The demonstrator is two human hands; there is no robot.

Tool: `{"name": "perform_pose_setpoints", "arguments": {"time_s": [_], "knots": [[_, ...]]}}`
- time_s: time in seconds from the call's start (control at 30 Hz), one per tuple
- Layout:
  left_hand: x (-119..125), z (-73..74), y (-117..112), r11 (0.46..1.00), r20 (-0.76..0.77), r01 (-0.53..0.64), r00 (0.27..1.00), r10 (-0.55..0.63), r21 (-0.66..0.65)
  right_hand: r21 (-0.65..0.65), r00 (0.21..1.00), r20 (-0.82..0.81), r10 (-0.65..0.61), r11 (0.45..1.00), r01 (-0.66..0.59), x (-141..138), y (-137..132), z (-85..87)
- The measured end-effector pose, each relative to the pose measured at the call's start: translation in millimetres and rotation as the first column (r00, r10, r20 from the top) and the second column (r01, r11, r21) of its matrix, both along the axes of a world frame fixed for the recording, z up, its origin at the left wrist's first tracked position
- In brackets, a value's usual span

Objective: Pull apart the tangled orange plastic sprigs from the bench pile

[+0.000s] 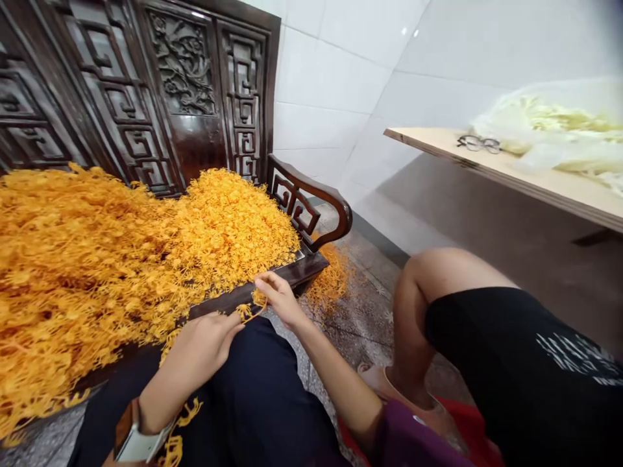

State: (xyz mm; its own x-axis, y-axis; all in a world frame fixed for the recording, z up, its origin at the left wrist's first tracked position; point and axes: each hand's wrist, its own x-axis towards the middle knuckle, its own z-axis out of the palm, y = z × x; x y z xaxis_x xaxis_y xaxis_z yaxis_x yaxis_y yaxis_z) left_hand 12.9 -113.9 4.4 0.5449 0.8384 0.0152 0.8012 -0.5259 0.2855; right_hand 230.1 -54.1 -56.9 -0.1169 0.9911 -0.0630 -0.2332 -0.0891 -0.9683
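A big heap of orange plastic sprigs [111, 253] covers the seat of a dark carved wooden bench [302, 266]. My left hand [199, 350] is closed in a pinch on one end of a small orange sprig piece [248, 311] over my lap. My right hand [277, 295] pinches the other end of the same piece, right at the bench's front edge. A watch [134, 441] sits on my left wrist. Loose orange bits lie on my dark trousers [182, 431].
Another person sits at the right, with a bare knee [438, 279] and black shorts [525, 370]. A wooden tabletop [525, 175] at the right holds eyeglasses [479, 144] and a bag of pale yellow pieces [555, 130]. Orange bits litter the floor [333, 279] by the bench's armrest.
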Motion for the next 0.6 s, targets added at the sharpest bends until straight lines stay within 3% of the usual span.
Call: {"name": "perform_pose_setpoints", "arguments": {"time_s": [0.17, 0.3, 0.43, 0.53, 0.6], "knots": [[6, 4.5, -8, 0.999, -0.020, 0.039, 0.999, -0.038, 0.016, 0.095, 0.989, 0.061, -0.136, 0.987, 0.130, 7, 4, -8.8], [15, 3.9, -11, 0.995, -0.038, 0.086, 0.996, -0.084, 0.057, 0.100, 0.980, 0.050, -0.195, 0.977, 0.189, 8, 12, -16.1], [7, 1.7, -15, 0.993, -0.005, 0.111, 0.994, -0.111, 0.036, 0.094, 0.957, 0.022, -0.288, 0.954, 0.285, 32, 35, -10.9], [-10, -2.1, -16, 1.000, 0.108, 0.023, 0.994, -0.024, 0.005, 0.099, 0.946, 0.047, -0.322, 0.944, 0.316, 65, 43, -2.2], [-19, -3.6, -14, 0.997, 0.189, -0.082, 0.978, 0.084, -0.015, 0.075, 0.962, 0.097, -0.254, 0.966, 0.247, 79, 35, 4.1]]}}
